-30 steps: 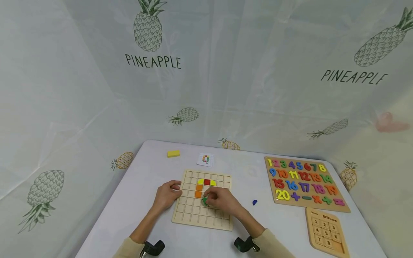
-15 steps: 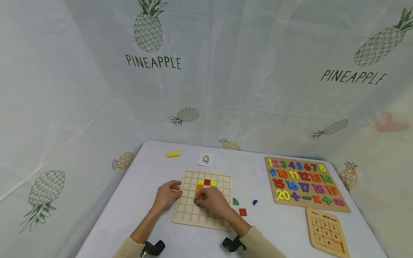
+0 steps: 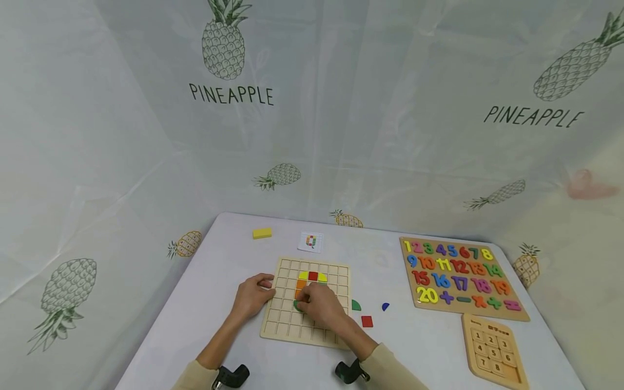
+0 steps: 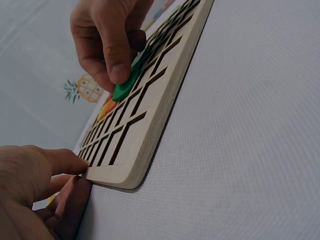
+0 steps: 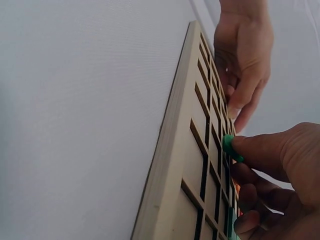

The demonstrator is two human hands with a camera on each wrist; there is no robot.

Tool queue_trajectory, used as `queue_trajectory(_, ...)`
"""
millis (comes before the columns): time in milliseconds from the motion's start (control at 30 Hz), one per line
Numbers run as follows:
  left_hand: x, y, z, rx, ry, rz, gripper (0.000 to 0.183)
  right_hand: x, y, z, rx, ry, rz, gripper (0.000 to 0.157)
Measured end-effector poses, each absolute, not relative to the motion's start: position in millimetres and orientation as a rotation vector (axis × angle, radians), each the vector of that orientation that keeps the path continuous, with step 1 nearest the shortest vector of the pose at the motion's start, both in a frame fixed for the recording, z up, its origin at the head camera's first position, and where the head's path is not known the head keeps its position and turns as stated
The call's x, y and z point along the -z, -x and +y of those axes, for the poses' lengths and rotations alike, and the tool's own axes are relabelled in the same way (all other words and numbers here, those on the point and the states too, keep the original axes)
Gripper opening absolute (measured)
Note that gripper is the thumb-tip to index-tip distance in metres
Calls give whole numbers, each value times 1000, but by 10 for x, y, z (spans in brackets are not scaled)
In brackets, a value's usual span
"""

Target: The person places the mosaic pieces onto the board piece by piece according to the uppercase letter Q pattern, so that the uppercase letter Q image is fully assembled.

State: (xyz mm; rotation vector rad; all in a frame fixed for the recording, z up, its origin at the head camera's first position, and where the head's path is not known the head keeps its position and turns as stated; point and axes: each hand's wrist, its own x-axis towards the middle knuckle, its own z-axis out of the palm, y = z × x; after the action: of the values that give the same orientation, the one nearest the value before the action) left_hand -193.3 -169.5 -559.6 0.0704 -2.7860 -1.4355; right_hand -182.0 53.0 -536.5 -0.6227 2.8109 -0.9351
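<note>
A wooden grid board [image 3: 285, 319] lies on the white table, holding a red tile [image 3: 313, 275] between two yellow tiles [image 3: 303, 275], with orange tiles [image 3: 301, 284] below the left one. Under the right yellow tile a sliver of green shows; the rest is behind my right hand [image 3: 320, 306]. That hand pinches a green tile [image 4: 126, 86] between thumb and fingers, low over the board below the orange tiles; the fingers hide much of its shape. At the board's left edge, my left hand [image 3: 252, 295] grips the rim with thumb and fingertips.
Right of the board lie a green quarter-circle tile [image 3: 356, 305], a red square [image 3: 366, 321] and a blue half-circle [image 3: 385, 306]. Behind it are a pattern card [image 3: 310, 242] and yellow block [image 3: 262, 233]. A number puzzle [image 3: 512, 315] and a numbered sliding tray [image 3: 509, 374] stand farther right.
My right hand has moved left across the board with the green tile, then stayed nearly still. Its forearm has uncovered the green quarter-circle and red square. My left hand stays put.
</note>
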Motion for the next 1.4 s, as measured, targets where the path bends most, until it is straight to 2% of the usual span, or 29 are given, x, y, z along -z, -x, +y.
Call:
queue_trajectory(867,5612,1940,-1689,1427,-83,-2790,37,5388,1843,614,884,574,2864,8)
queue_trajectory(1167,5611,1945,-1685,1428,-84,-2789,37,5302,1887,956,953,666,2822,6)
queue_trajectory(1400,5609,1939,-1688,1414,-76,-2790,36,5170,1954,1379,936,581,2803,11)
